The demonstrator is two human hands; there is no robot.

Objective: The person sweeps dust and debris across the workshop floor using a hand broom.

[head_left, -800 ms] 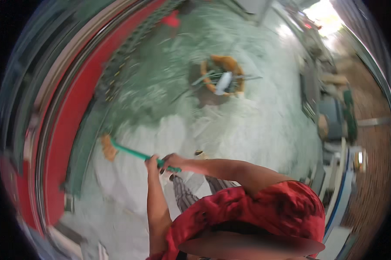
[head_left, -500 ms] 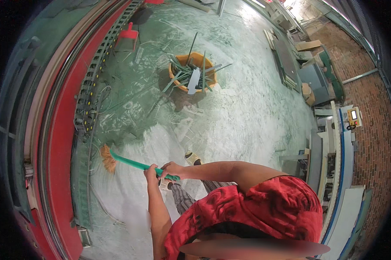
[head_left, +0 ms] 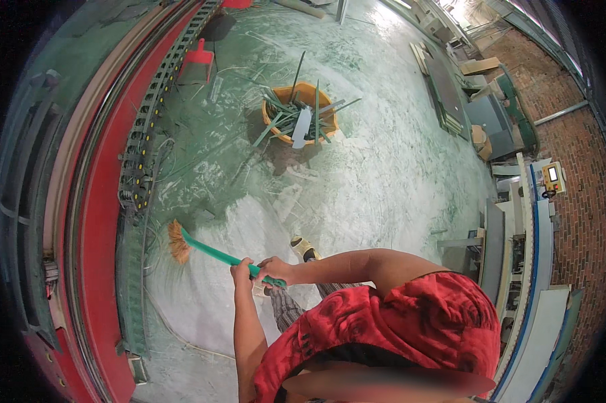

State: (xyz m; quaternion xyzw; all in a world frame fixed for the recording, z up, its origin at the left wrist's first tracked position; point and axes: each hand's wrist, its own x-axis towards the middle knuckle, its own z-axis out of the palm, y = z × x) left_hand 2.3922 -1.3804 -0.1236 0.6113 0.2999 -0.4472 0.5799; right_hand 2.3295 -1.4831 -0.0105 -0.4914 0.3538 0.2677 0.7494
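Both my hands are closed around the green handle of a broom [head_left: 212,252], which slants across the floor in front of me. My left hand [head_left: 241,270] grips it further down, toward the bristles. Close beside it, my right hand [head_left: 276,270] holds the upper end of the handle. The straw-coloured broom head [head_left: 178,243] is at the floor, left of my feet, where pale dust covers the green surface. Part of the handle is hidden under my fingers.
A yellow tub [head_left: 334,121] full of dark strips and scraps stands ahead. Along the left run a red machine frame [head_left: 91,201] and a black cable chain [head_left: 142,134]. A red dustpan [head_left: 198,59] stands farther off. Boards and panels [head_left: 444,101] lie at right.
The broom head has shifted a little to the right and slightly away from me. Both hands have moved slightly right with the handle, keeping their grip.
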